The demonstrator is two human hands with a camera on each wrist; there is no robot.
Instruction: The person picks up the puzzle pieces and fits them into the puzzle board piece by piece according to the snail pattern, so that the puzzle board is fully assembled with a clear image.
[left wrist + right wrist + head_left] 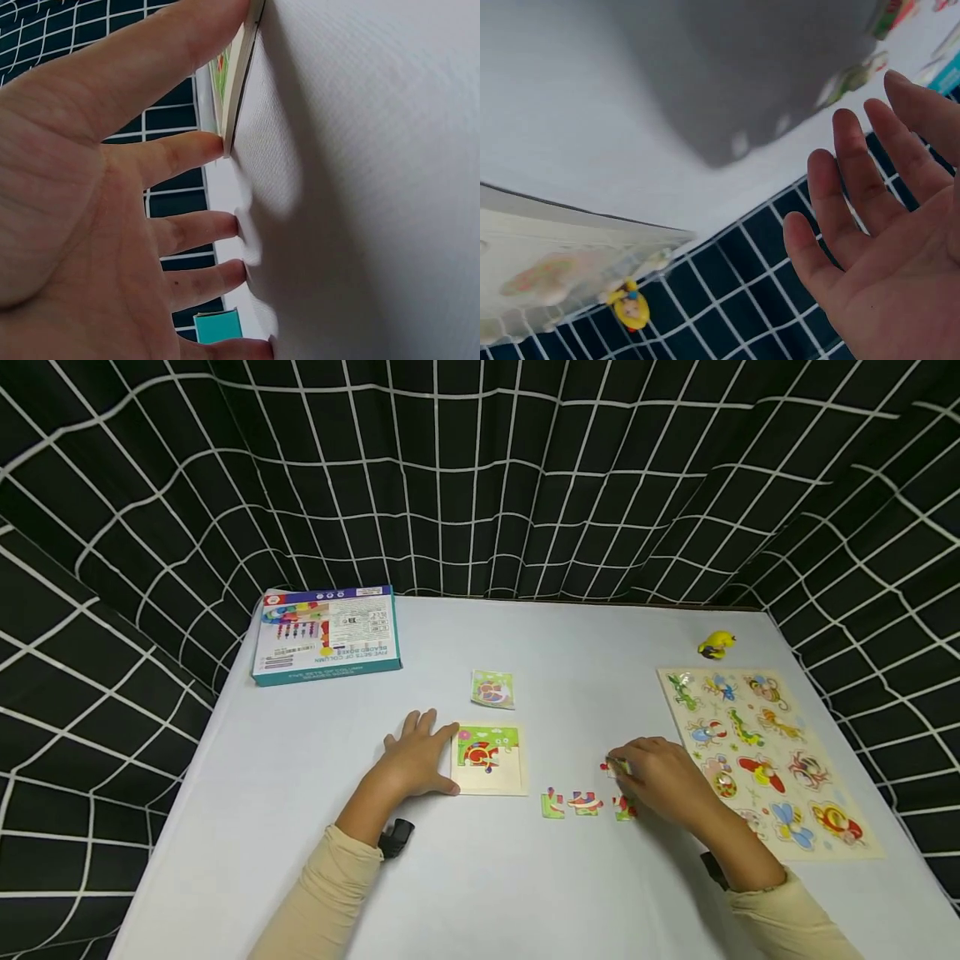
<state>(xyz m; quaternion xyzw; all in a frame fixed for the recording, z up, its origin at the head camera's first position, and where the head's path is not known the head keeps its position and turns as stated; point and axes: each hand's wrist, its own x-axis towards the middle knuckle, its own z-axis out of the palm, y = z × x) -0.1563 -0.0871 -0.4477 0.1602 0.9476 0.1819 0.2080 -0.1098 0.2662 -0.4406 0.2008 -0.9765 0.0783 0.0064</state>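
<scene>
My left hand [411, 764] is spread flat on the table, its thumb and index finger touching the left side of a small wooden puzzle board [489, 783]. A joined part of a red-and-green picture [480, 750] fills the board's upper left; bare wood shows elsewhere. To the right, my right hand [663, 777] hovers with relaxed fingers over a loose puzzle piece [617, 767]. In the right wrist view that piece [855, 79] lies on the table just beyond the fingertips. Three more pieces lie in a row below it: a green one [552, 804], a striped one [585, 803] and a red-green one [623, 808].
A small picture card [492, 690] lies behind the board. A flat teal-edged box [327, 635] sits at the back left. On the right are a large insect-picture board [765, 760] and a yellow toy [717, 644]. Dark gridded cloth [480, 485] encloses the table.
</scene>
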